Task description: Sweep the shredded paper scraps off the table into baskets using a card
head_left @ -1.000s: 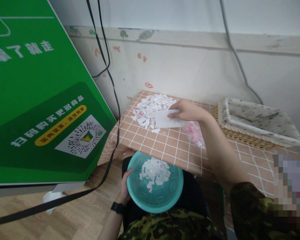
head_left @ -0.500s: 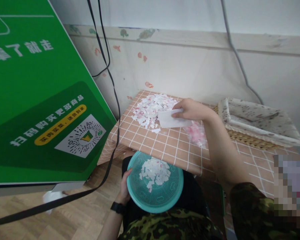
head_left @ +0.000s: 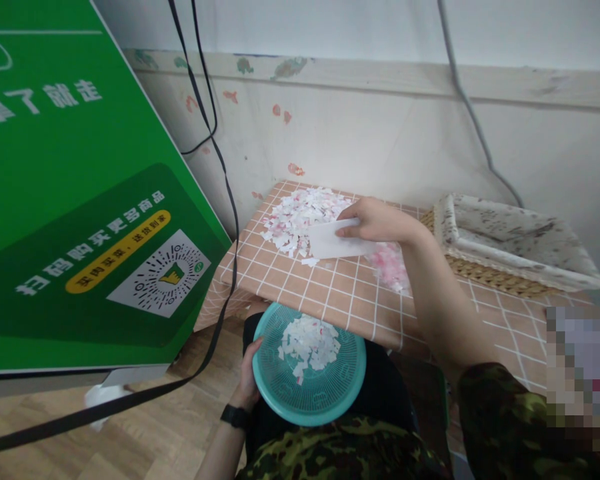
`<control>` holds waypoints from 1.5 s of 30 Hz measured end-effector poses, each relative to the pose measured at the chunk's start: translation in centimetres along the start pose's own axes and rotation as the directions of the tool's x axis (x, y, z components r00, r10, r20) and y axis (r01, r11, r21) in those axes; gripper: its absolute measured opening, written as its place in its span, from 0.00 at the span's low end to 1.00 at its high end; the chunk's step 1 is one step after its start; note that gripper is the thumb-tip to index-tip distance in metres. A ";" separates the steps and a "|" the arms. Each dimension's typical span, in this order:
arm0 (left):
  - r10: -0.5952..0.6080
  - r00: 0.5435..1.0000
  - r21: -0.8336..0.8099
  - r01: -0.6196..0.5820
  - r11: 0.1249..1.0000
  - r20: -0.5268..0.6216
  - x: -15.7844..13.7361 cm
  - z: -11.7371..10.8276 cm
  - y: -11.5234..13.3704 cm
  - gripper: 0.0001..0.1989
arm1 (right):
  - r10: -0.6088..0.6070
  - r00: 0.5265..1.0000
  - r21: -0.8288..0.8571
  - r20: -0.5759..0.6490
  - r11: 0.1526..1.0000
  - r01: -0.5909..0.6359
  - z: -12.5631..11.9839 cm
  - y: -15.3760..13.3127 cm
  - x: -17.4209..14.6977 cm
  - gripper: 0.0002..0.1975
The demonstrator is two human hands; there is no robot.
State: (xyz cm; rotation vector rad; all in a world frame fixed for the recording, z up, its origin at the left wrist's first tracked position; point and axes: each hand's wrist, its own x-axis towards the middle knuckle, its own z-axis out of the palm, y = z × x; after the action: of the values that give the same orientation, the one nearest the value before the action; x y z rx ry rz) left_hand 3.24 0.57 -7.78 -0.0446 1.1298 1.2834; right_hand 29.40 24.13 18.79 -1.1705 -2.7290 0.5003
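Observation:
My right hand is closed on the edge of a flat white card, thumb on the near side. The card's left end touches a heap of torn paper scraps, white with some pink, on the table. Partly behind my right forearm lies a smaller patch of pink and white scraps. My left hand grips the rim of a green plastic colander on my lap, just under the table edge. White paper scraps lie in the colander; my left fingertips are partly hidden under it.
A checked brown cloth covers the table. On its right stands a wicker basket with a fabric lining. A green panel rises at the left, with a black strap hanging before it. The wall closes off the back.
The card in my right hand has shifted slightly left and down against the paper heap. The left hand and the colander have stayed in place.

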 end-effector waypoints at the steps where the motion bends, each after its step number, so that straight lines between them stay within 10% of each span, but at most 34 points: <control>1: 0.008 1.000 0.005 -0.008 1.000 -0.006 0.0 0.0 0.0 0.10 | -0.011 1.000 -0.003 0.008 1.000 0.011 0.1 -0.1 0.1 0.12; 45: -0.004 1.000 0.013 0.004 1.000 -0.030 -0.1 0.3 0.1 0.09 | 0.034 0.999 -0.182 0.004 0.983 -0.033 -0.3 -0.1 -0.3 0.11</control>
State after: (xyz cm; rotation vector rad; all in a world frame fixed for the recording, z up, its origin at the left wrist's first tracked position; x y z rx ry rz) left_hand 3.39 0.67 -7.49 -0.0570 1.1635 1.2754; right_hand 29.65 23.89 19.16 -1.2596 -2.8145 0.2621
